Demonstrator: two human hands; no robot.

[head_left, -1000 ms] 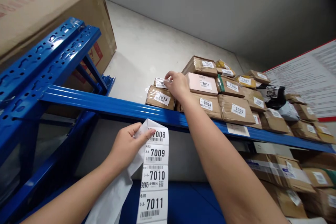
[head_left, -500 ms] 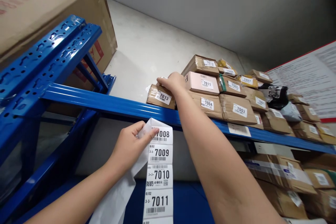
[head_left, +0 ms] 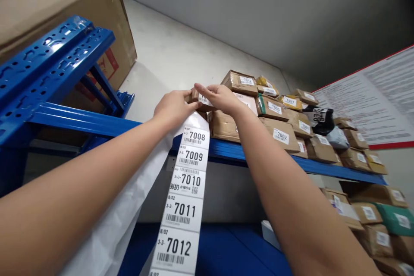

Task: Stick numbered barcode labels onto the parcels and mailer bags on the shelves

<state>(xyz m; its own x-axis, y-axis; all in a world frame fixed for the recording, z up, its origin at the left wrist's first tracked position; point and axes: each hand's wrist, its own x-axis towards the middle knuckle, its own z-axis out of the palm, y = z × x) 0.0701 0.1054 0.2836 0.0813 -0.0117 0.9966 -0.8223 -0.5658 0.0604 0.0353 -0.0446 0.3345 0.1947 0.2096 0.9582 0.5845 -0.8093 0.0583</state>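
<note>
My left hand (head_left: 173,108) is raised to the top shelf, closed on the upper end of a long strip of white barcode labels (head_left: 189,172). The strip hangs down, and its stickers read 7008 to 7012. Its peeled backing paper (head_left: 113,228) trails below my forearm. My right hand (head_left: 221,97) pinches a small brown parcel (head_left: 203,99) with a white sticker at the shelf's front edge. The fingertips of both hands meet at this parcel. Behind them lie a pink box (head_left: 249,103) and brown parcels with numbered stickers, one reading 7002 (head_left: 281,131).
The blue steel shelf beam (head_left: 80,118) runs across, with a perforated upright (head_left: 48,60) at left under a large cardboard box (head_left: 64,4). Several labelled parcels and a black bag (head_left: 320,118) fill the shelf to the right. More parcels (head_left: 371,224) sit below. A printed poster (head_left: 371,103) hangs on the wall.
My left hand rose with the label strip from below the beam up to the parcel at the shelf edge. My right hand shifted onto that same small parcel.
</note>
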